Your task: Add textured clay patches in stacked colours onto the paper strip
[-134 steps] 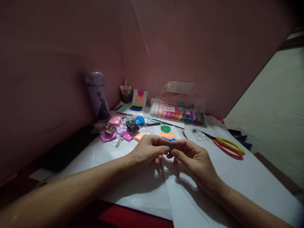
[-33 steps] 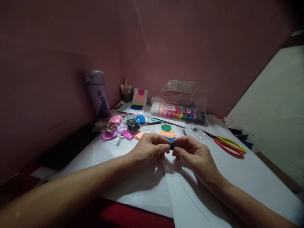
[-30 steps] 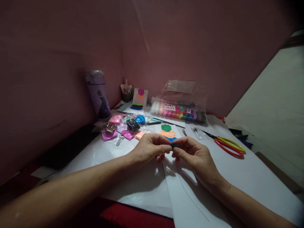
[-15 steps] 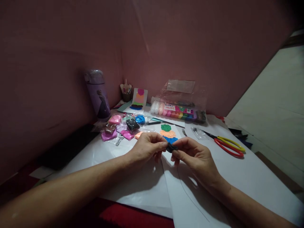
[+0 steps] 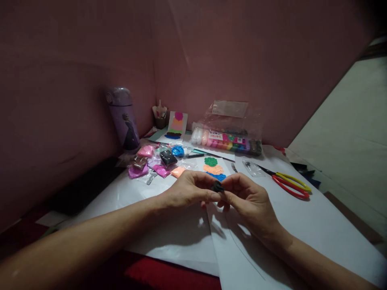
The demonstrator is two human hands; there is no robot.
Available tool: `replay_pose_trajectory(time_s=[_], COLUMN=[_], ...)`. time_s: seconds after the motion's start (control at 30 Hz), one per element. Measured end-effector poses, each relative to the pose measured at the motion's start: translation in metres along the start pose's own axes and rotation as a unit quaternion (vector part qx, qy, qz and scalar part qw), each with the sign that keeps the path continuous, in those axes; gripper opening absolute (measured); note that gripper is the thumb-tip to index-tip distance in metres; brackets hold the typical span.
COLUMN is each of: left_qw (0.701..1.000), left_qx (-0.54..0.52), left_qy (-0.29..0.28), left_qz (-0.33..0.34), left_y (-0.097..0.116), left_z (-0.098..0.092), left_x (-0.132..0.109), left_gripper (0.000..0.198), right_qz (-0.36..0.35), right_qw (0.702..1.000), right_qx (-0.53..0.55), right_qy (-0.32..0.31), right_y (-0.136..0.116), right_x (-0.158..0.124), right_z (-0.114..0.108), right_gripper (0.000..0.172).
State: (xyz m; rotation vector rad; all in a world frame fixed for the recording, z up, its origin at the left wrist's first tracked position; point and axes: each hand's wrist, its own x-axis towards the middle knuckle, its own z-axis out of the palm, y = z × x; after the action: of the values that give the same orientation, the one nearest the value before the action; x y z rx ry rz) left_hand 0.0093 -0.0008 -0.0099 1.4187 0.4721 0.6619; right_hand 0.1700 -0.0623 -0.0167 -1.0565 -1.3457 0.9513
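A small lump of black modelling clay [image 5: 217, 186] is pinched between my two hands above the white paper. My left hand [image 5: 189, 189] grips it from the left with thumb and fingertips. From the right, the thumb and fingers of my right hand [image 5: 249, 195] close on the same lump. Just behind the fingers lies a white card [image 5: 198, 163] bearing green clay [image 5: 211, 162], peach clay [image 5: 213, 169] and blue clay [image 5: 218, 177], the blue partly hidden by my hands.
Clay packets, a black one [image 5: 168, 158] among them, lie left of the card. A purple bottle [image 5: 123, 125] stands behind them. Red-and-yellow-handled scissors [image 5: 292, 186] lie right, beside a clear packet [image 5: 253, 168]. Behind are a bag of coloured clay [image 5: 226, 141] and a decorated card [image 5: 177, 125].
The black clay has been bunched from a flatter, wider piece into a rounder lump. My left thumb has slid right and lower, and the hands have come closer together.
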Motion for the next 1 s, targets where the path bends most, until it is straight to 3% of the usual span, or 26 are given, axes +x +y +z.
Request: replay_pose_trajectory(time_s=[0.13,0.23,0.43,0.57,0.7,0.8,1.0], left_qw=[0.998,0.996,0.996,0.997,0.998,0.998,0.999], left_qx=[0.023,0.039,0.048,0.014,0.011,0.015,-0.025], left_qy=[0.060,0.082,0.073,0.077,0.067,0.053,0.023], left_qz=[0.001,-0.006,-0.007,0.020,0.003,-0.014,-0.025], left_y=[0.004,0.005,0.004,0.000,0.000,0.000,-0.005], left_z=[0.003,0.005,0.004,0.003,0.003,0.002,-0.003], left_x=[0.001,0.003,0.004,0.004,0.003,0.002,0.000], left_gripper=[0.021,0.021,0.016,0.028,0.028,0.028,0.028], right_qz=[0.006,0.019,-0.031,-0.080,-0.114,-0.123,-0.085], right_qw=[1.000,1.000,0.993,0.982,0.976,0.976,0.988], right_qx=[0.015,-0.018,-0.113,-0.168,-0.172,-0.163,-0.126], right_qy=[-0.027,-0.013,-0.019,-0.042,-0.069,-0.079,-0.039], right_y=[0.000,0.004,0.007,0.006,0.007,0.008,0.007], right_x=[-0.001,-0.001,0.001,0.001,0.002,0.003,0.003], right_z=[0.001,-0.003,-0.007,-0.007,-0.009,-0.010,-0.010], right_gripper=[0.011,0.019,0.029,0.030,0.030,0.024,0.011])
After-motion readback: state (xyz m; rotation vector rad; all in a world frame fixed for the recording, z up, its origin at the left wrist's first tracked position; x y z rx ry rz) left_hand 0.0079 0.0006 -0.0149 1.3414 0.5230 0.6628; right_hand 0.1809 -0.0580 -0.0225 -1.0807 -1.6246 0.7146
